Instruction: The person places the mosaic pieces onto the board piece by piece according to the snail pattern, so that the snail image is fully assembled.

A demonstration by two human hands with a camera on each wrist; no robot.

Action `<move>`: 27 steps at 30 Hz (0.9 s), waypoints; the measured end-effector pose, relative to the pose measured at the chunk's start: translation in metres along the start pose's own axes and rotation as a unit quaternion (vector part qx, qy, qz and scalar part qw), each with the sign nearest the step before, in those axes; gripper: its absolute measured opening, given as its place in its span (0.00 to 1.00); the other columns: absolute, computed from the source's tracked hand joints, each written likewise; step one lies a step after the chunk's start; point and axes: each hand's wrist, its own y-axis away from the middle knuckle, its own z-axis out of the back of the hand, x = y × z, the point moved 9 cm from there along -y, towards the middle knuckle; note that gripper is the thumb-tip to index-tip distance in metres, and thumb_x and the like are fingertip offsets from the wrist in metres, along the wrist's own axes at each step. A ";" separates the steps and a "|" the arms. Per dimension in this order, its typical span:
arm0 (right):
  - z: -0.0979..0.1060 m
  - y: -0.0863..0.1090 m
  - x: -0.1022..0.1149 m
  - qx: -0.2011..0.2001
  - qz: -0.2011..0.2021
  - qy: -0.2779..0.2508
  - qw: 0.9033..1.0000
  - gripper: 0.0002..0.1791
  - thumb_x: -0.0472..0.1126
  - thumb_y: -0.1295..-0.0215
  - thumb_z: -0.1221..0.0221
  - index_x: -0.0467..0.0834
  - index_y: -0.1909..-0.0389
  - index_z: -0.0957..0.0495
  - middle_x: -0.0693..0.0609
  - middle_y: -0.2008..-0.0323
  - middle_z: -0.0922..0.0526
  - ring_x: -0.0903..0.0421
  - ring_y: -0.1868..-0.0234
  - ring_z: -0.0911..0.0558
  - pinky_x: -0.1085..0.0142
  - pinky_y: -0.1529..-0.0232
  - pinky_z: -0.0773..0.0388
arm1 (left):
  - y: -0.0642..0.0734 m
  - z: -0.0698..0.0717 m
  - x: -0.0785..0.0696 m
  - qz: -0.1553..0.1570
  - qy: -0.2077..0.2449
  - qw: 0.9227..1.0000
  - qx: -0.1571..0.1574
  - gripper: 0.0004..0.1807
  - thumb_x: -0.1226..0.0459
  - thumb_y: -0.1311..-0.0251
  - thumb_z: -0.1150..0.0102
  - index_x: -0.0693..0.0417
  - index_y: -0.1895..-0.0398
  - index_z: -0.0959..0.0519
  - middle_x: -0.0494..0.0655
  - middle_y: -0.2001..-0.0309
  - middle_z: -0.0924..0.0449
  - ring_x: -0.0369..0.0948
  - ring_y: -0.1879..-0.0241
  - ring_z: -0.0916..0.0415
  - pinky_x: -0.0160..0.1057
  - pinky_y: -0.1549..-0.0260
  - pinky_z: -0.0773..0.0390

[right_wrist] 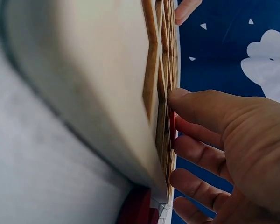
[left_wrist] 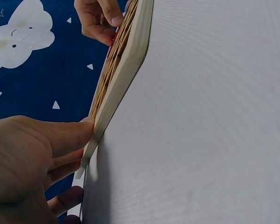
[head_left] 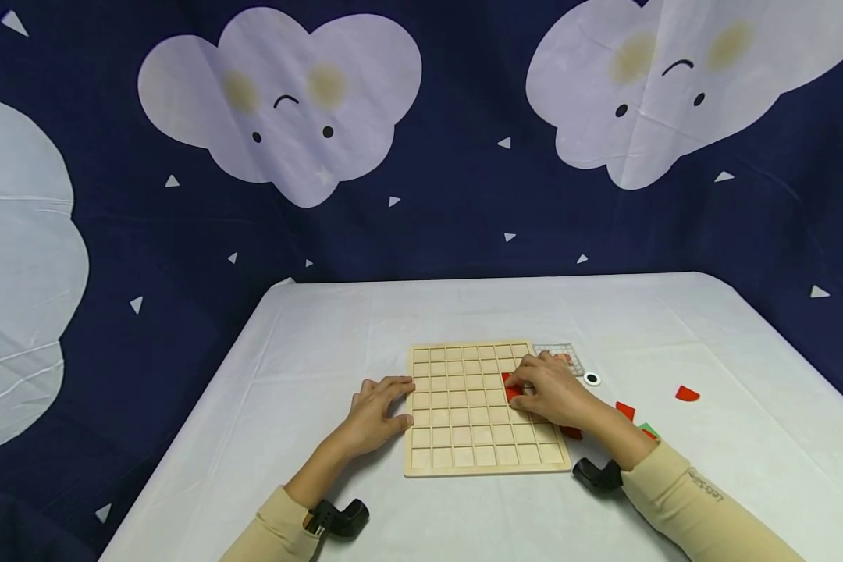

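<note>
A pale wooden grid board (head_left: 464,414) lies on the white table. My left hand (head_left: 379,414) touches its left edge, thumb (left_wrist: 72,135) and fingertips against the frame. My right hand (head_left: 551,388) is over the board's right side, its thumb (right_wrist: 196,105) and index finger pinching a flat red piece (head_left: 511,388) at the grid's surface. In the right wrist view this red piece (right_wrist: 172,128) shows as a thin strip beside the thumb. My fingers hide part of its outline, so its full shape cannot be seen.
Right of the board lie a quarter-round red piece (head_left: 687,393), another red piece (head_left: 625,410) and a green-and-red piece (head_left: 649,431). A dark red piece (head_left: 571,432) sits by the board's edge. Behind my right hand are a gridded card (head_left: 572,361) and a white ring-like disc (head_left: 592,379).
</note>
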 end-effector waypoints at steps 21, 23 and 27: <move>0.051 0.036 -0.030 -0.023 -0.061 0.000 0.998 0.12 0.41 0.48 0.34 0.46 0.60 0.16 0.51 0.60 0.18 0.54 0.59 0.30 0.57 0.57 0.37 | -0.001 -0.001 0.003 0.022 0.013 1.000 0.017 0.27 0.60 0.44 0.37 0.51 0.39 0.27 0.42 0.35 0.32 0.40 0.53 0.41 0.42 0.56 0.46; 0.056 0.043 -0.036 -0.027 -0.069 0.001 0.997 0.13 0.42 0.48 0.33 0.46 0.60 0.16 0.52 0.61 0.18 0.54 0.59 0.30 0.57 0.57 0.37 | -0.001 -0.001 0.003 0.023 0.013 1.000 0.017 0.27 0.60 0.44 0.37 0.51 0.39 0.27 0.42 0.35 0.32 0.40 0.53 0.42 0.42 0.57 0.46; 0.061 0.058 -0.047 -0.030 -0.080 0.005 0.996 0.14 0.43 0.48 0.33 0.45 0.60 0.16 0.53 0.62 0.18 0.54 0.59 0.30 0.58 0.58 0.37 | -0.001 -0.001 0.003 0.024 0.013 0.999 0.018 0.27 0.60 0.44 0.37 0.51 0.39 0.27 0.41 0.35 0.32 0.40 0.53 0.41 0.42 0.57 0.46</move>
